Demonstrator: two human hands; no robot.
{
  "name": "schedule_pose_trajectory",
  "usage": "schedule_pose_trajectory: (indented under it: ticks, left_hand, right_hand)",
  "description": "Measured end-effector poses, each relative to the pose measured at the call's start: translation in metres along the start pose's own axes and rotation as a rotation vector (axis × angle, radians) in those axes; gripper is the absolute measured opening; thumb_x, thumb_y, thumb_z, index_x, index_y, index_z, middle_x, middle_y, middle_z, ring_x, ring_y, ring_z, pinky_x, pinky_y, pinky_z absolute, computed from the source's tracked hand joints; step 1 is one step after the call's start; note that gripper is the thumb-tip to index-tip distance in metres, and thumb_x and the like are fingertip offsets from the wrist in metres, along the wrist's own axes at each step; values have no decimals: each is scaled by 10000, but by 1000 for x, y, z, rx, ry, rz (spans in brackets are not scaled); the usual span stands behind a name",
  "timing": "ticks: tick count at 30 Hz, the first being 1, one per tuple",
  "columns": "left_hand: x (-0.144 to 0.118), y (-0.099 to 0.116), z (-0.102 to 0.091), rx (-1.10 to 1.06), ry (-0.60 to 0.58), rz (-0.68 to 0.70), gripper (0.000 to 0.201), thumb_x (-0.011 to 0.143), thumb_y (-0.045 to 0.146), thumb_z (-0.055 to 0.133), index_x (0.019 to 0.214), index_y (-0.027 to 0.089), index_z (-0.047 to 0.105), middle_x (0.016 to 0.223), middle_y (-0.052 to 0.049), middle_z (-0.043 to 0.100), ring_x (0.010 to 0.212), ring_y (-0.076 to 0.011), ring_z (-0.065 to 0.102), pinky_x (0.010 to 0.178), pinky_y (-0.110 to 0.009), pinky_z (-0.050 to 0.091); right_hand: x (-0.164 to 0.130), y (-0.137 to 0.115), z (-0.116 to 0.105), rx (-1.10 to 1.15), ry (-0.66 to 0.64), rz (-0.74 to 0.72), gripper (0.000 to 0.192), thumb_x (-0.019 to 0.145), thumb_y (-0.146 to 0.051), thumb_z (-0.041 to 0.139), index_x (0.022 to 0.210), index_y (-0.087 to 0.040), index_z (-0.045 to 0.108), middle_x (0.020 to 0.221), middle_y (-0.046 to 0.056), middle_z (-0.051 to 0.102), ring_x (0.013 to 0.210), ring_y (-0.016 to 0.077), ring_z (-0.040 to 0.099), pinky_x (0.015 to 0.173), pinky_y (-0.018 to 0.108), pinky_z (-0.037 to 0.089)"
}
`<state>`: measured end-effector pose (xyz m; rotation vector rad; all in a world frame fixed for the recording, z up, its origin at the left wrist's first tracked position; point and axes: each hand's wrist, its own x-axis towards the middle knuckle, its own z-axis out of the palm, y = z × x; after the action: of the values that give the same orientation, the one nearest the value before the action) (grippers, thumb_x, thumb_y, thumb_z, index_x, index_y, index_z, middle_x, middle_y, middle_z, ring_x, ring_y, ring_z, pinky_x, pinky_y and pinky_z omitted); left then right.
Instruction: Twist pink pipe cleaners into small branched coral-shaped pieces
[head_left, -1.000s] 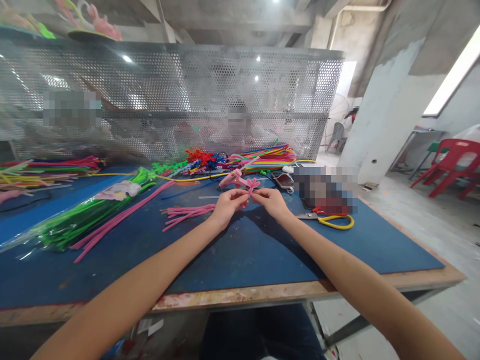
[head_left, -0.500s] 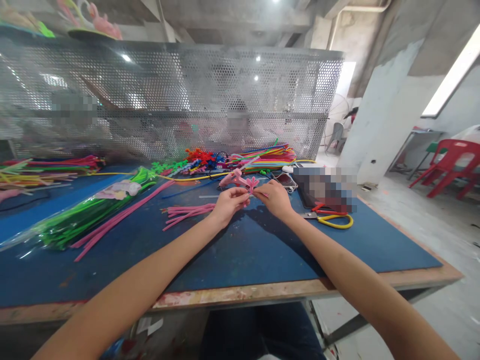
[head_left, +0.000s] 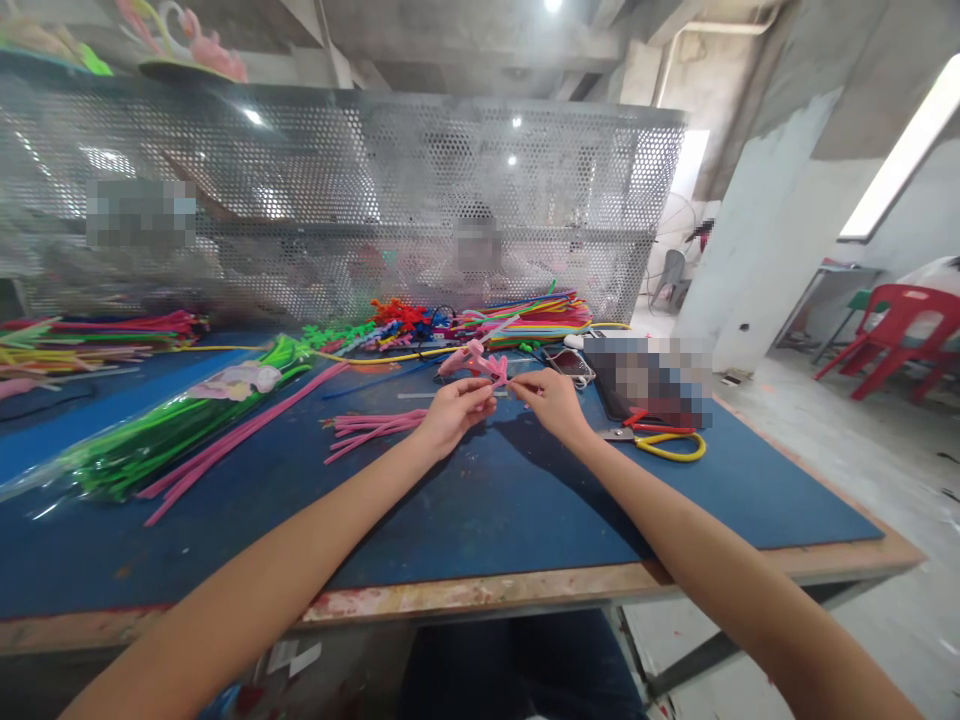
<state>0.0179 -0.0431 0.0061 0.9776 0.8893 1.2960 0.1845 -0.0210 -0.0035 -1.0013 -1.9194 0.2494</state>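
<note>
A small pink pipe-cleaner flower (head_left: 498,369) with several looped petals is between my hands, above the blue mat. My left hand (head_left: 454,414) pinches it from the left with thumb and forefinger. From the right, my right hand (head_left: 553,404) has its fingertips closed at the flower's edge, its other fingers curled; the exact grip point is too small to make out. Just behind the flower lies a pink glue gun (head_left: 459,358). Cut pink pipe cleaners (head_left: 375,428) rest on the mat left of my left hand.
Scissors (head_left: 669,444) with yellow and red handles lie at the right beside a dark pouch (head_left: 611,385). Green pipe cleaners in a plastic bag (head_left: 172,420) and long pink ones (head_left: 247,440) lie left. Colourful bundles (head_left: 532,318) line the perforated metal screen (head_left: 300,200).
The pink flower has turned slightly in my fingers, and its petals show from a different angle. My right fingertips have shifted a little; both arms stay nearly in place.
</note>
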Motion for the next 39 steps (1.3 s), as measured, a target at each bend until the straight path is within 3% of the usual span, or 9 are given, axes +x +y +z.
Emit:
schedule_pose_trajectory:
  ticks: [4, 7, 12, 17, 20, 24, 29, 34, 39]
  left_hand:
    - [-1, -1, 0, -5, -47, -66, 228, 610, 182, 744, 809, 139, 642, 682, -12, 636, 627, -106, 609, 641, -244, 498]
    - [-3, -2, 0, -36, -63, -85, 205, 619, 241, 743, 779, 155, 647, 681, -10, 635, 620, -112, 601, 629, -253, 492]
    - [-5, -3, 1, -43, -80, -108, 230, 642, 345, 717, 782, 178, 644, 759, -18, 650, 691, -134, 610, 639, -262, 478]
    - [-3, -5, -1, -20, -45, -41, 189, 602, 257, 723, 737, 172, 623, 725, 4, 639, 698, -138, 610, 633, -263, 484]
    - [-3, -4, -2, -26, -91, -8, 187, 610, 237, 708, 754, 162, 617, 737, -7, 644, 689, -141, 617, 646, -274, 499]
    - [-2, -4, -2, 3, -146, -53, 174, 652, 231, 670, 800, 151, 628, 750, -35, 657, 658, -147, 627, 664, -294, 511]
    - [-1, -5, -2, 54, -133, -87, 119, 697, 206, 614, 802, 150, 628, 709, -25, 640, 590, -122, 603, 595, -258, 503]
    - [0, -6, -4, 79, -55, -153, 157, 762, 289, 586, 761, 133, 608, 655, -15, 599, 507, -93, 566, 441, -182, 420]
    - [2, -5, -6, 151, 44, -134, 219, 811, 319, 535, 740, 122, 600, 637, -16, 588, 520, -79, 558, 475, -174, 431]
  right_hand:
    - [-5, -8, 13, 324, -25, 151, 225, 763, -319, 554, 804, -161, 710, 739, 36, 700, 644, 169, 590, 603, 251, 417]
    - [-7, -9, 17, 431, -32, 181, 211, 739, -305, 558, 791, -162, 704, 784, 31, 707, 722, 183, 611, 667, 264, 443]
    - [-6, -8, 17, 402, -40, 189, 192, 727, -281, 560, 773, -160, 702, 761, 31, 703, 717, 183, 611, 662, 268, 445]
    - [-5, -13, 13, 502, -108, 241, 251, 691, -337, 620, 816, -129, 686, 759, 53, 686, 670, 153, 589, 645, 260, 444]
    - [-4, -16, 9, 579, -132, 307, 292, 656, -369, 652, 806, -120, 672, 715, 40, 661, 621, 127, 558, 606, 244, 430]
    - [-3, -16, 7, 614, -148, 357, 284, 647, -389, 651, 762, -130, 653, 630, 5, 605, 534, 94, 491, 520, 222, 391]
    - [-4, -14, 6, 614, -104, 351, 278, 684, -402, 612, 752, -132, 632, 607, -1, 576, 510, 85, 464, 495, 216, 385]
    - [-5, -17, 9, 576, -179, 301, 294, 673, -397, 623, 792, -128, 623, 685, 28, 619, 576, 115, 529, 544, 238, 441]
    - [-1, -15, -4, 485, -300, 249, 331, 724, -449, 571, 764, -124, 615, 647, 6, 582, 558, 99, 502, 523, 216, 399]
